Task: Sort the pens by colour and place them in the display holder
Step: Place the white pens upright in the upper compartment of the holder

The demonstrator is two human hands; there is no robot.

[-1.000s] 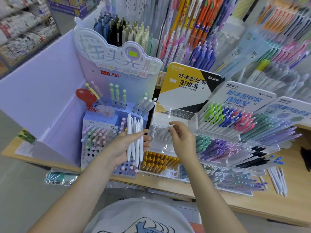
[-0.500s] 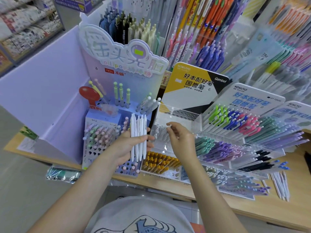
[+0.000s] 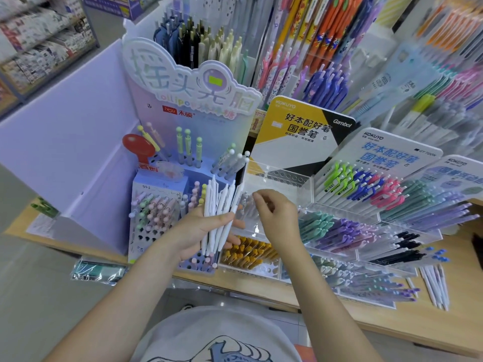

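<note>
The left hand [image 3: 198, 231] gripped a fanned bunch of slim white plastic pens [image 3: 219, 218], upright before the clear acrylic display holder [image 3: 282, 176]. The right hand [image 3: 277, 212] hovered beside them, fingers curled, holding nothing visible.

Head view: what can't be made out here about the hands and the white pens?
- Right hand: seen from the back; whether its fingers pinch a pen is hidden.
- White pens in the left hand: overlapping, so no exact count.
- Clear holder: the slots behind the right hand are hidden.
</note>
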